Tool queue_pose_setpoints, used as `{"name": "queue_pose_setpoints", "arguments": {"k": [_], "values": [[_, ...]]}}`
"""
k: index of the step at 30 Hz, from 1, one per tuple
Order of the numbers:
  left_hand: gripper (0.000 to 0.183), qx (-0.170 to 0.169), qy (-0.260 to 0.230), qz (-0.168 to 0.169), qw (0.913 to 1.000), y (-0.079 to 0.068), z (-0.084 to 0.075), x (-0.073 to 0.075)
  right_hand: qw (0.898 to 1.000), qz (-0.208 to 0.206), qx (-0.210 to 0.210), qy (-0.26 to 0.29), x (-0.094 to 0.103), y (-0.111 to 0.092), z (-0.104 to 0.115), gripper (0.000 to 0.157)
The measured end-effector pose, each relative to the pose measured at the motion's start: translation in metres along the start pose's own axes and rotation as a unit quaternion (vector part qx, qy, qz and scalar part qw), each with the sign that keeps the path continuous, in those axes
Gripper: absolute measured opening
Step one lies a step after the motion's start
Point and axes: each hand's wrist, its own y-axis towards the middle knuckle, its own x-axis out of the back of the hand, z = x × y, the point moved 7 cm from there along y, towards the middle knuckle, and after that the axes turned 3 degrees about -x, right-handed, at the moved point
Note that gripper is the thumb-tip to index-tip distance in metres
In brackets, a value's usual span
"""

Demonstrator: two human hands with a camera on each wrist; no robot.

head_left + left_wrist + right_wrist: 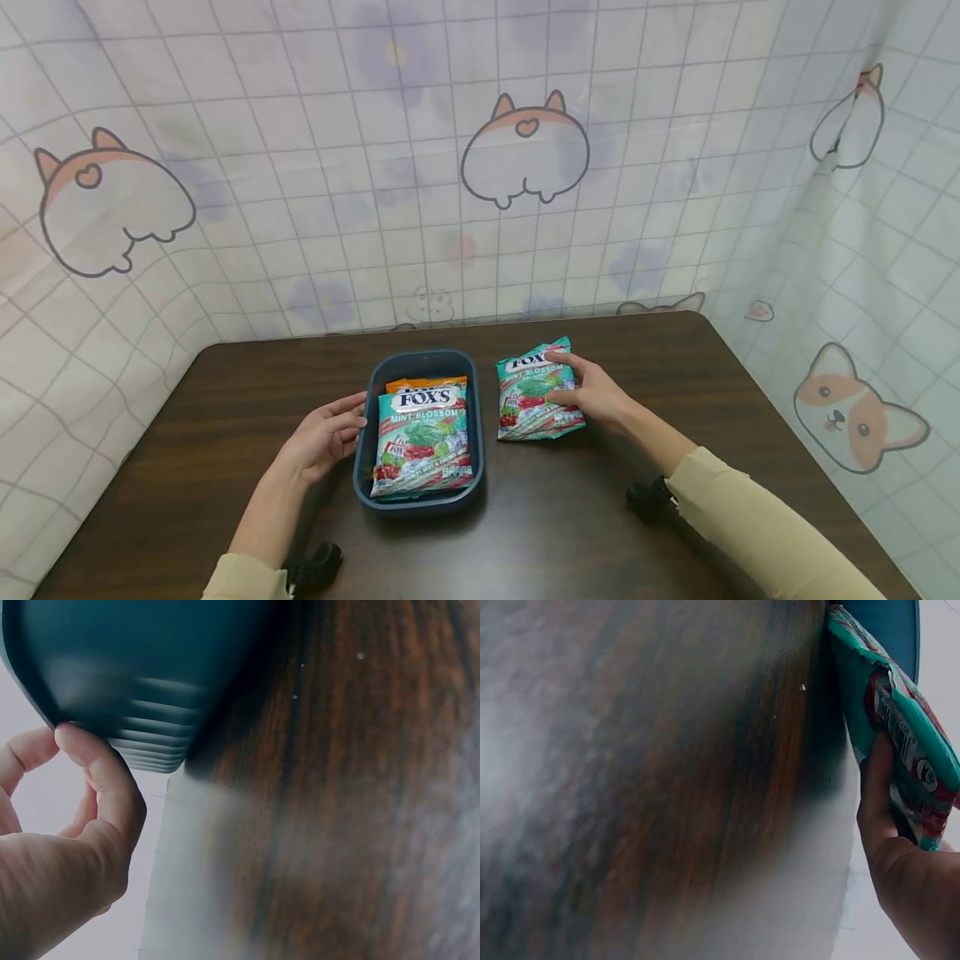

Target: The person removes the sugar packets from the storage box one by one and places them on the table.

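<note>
The dark blue bin (420,362), round-cornered and open-topped, sits on the worktop (555,508), the left hand (322,437) pinching its rim. Inside, a teal bag (423,454) lies face up over an orange bag (399,384) (only the top edge shows). Just right of the bin, the right hand (597,393) grips a matching teal Mint Blossom bag (528,396).

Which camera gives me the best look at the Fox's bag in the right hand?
The head view: the Fox's bag shows its front there, lettering readable. The right wrist view catches it steeply from the side; the left wrist view misses it.
</note>
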Motion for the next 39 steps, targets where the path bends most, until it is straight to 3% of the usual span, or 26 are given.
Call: {"name": "queue_pose_setpoints", "arguments": {"k": [6, 23, 32, 39], "values": [[0.061, -0.006, 0.002, -0.001, 1.0, 0.001, 0.0, -0.001, 1.0, -0.013, -0.004, -0.011, 0.0, 0.001, 0.001, 0.069], [0.062, 0.003, -0.013, 0.006, 0.9999, 0.001, 0.002, -0.001, 1.0, 0.001, -0.01, -0.001, -0.012, 0.013, -0.002, 0.068], [0.062, 0.005, -0.021, 0.005, 0.9998, 0.001, 0.002, -0.001, 0.998, -0.003, 0.002, -0.063, -0.015, 0.019, 0.001, 0.066], [0.063, 0.008, -0.023, 0.007, 0.9997, 0.0, 0.003, 0.0, 0.992, -0.044, 0.01, -0.12, -0.009, 0.014, 0.006, 0.064]]}}
